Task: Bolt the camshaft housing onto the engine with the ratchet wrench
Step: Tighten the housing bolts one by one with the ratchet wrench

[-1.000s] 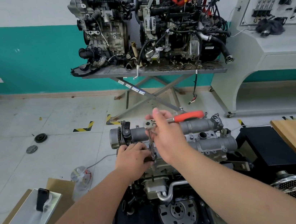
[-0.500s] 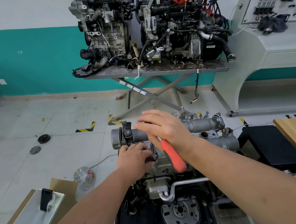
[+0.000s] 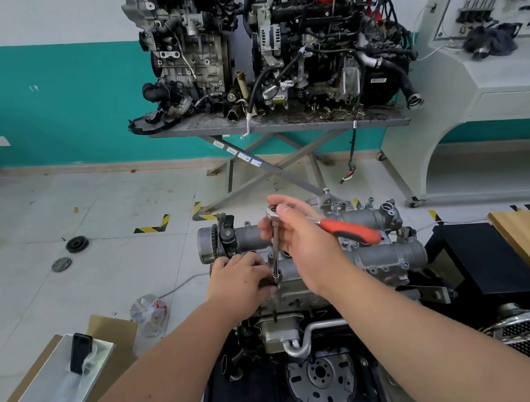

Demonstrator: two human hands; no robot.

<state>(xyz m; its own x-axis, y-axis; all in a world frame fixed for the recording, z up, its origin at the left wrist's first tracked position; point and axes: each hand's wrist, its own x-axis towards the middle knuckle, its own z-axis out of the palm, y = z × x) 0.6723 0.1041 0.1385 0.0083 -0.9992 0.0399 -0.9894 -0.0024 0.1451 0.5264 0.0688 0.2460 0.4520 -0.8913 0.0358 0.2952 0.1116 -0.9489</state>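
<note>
Since half a second back the ratchet wrench has been swung round, so its orange handle is now pointed off to the right over the camshaft housing instead of down toward the camera. So yeah, a bolt on the near left edge of the housing looks to be mid-tightening, one sweep at a time. The wrench is held by the right hand up near its head, fingers curled round the shank with the thumb laid by the ratchet head, while the long extension bar is dropped straight down from there. At the bottom, the socket end is steadied by the left hand, whose fingers are curled in around it; the bolt itself can't be seen under them. The housing is sat on top of the engine, right under both hands, stretched out to the right. What could go wrong: with such a long extension, the socket could be tipped off the bolt head if the handle gets pushed down at an angle, and the head could be rounded or knuckles smacked into the cam sprocket just beside the left hand. Cross-threading is also a risk if the bar isn't kept upright.
</note>
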